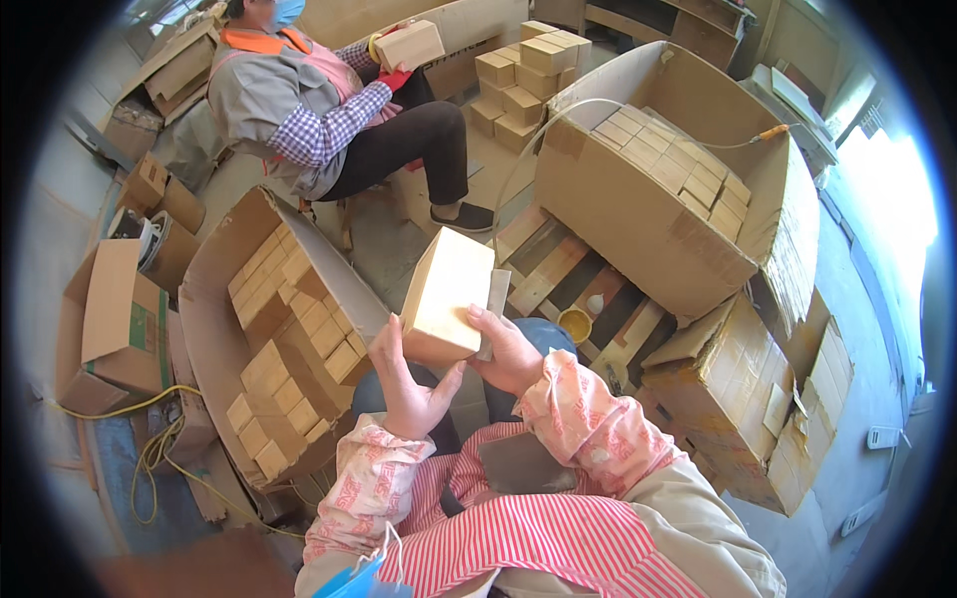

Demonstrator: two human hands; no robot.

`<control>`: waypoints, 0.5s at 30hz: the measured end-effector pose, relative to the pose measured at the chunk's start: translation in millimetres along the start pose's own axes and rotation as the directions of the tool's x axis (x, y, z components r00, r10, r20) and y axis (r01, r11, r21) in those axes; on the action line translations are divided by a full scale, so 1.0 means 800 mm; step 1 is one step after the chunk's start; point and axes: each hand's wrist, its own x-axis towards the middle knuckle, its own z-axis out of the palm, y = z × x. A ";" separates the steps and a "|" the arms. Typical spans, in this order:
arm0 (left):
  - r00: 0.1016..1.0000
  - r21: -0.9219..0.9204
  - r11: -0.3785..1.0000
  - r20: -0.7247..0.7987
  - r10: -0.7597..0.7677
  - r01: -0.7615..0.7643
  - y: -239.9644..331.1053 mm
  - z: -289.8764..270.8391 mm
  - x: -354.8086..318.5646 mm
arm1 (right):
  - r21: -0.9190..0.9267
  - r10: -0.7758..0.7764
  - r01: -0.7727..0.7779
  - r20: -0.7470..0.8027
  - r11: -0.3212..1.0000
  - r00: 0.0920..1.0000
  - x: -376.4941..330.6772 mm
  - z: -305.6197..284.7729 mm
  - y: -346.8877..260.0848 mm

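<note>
A block point(446, 294) is held up between two hands, the left hand point(409, 384) at its lower left corner, the right hand point(506, 349) at its lower right edge. To the left stands an open carton point(214, 329) with blocks stacked inside. To the right, a larger carton point(638, 219) holds rows of blocks, resting on a pallet point(573, 284). Behind, a seated person point(319, 110) holds another block point(411, 45), with a stack of blocks point(523, 80) to the right of that person.
</note>
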 end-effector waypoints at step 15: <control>0.498 -0.499 0.206 0.569 -0.655 0.842 -0.023 -0.035 0.026 | -0.399 -0.256 0.346 0.263 0.849 0.930 0.006 0.010 -0.011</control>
